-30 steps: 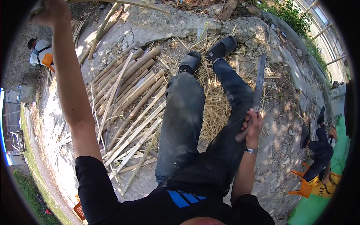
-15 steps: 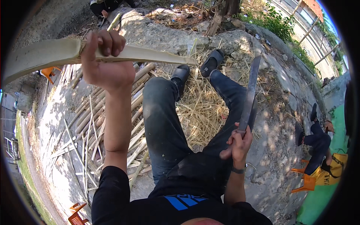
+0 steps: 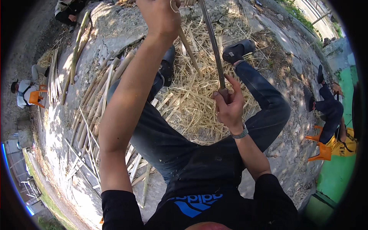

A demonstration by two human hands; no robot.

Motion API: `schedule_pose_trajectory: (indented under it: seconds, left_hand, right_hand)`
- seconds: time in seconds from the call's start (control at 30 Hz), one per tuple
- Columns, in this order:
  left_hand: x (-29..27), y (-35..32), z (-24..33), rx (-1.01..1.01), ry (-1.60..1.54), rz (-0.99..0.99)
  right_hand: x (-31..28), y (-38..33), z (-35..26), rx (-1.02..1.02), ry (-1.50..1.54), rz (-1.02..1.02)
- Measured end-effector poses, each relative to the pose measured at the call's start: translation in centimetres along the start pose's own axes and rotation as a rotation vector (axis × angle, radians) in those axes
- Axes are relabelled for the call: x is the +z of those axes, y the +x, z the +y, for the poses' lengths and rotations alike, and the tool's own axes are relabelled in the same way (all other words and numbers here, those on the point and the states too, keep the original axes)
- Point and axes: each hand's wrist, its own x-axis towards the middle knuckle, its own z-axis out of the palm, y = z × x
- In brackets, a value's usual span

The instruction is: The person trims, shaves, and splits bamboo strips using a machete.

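Observation:
Near the top edge, my left hand (image 3: 163, 17) is closed round a pale bamboo strip (image 3: 187, 48). Its lower end slants down toward the shavings between my feet; the part above the hand is cut off by the picture's edge. My right hand (image 3: 232, 109) grips the wooden handle of a machete (image 3: 213, 42), with the index finger stretched along the handle. The long dark blade points away from me, seen nearly edge-on, just right of the strip. In this view a gap shows between blade and strip.
Bamboo shavings (image 3: 195, 101) cover the ground between my shoes. Cut bamboo poles (image 3: 92, 103) lie in a heap at left, with thin strips (image 3: 82, 157) across them. People sit nearby: one on an orange chair (image 3: 37, 96) at left, others at upper left and right.
My left hand has gone up and right, and the bamboo strip has swung from sideways to slanting downward. My right hand has brought the machete left and forward, closer to the strip. My knees have spread.

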Motion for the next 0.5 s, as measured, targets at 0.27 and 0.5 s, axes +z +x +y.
schedule_pose_trajectory:
  seconds: [0.27, 0.5]
  left_hand:
    - [1.4, 0.5, -2.3, 0.072, -0.029, -0.213]
    - [3.7, 1.3, -3.9, -0.044, -0.038, -0.112]
  right_hand:
    - [-1.4, 9.1, -7.6, -0.649, 0.285, 0.276]
    - [0.0, 6.9, -2.0, -0.363, 0.545, 0.365]
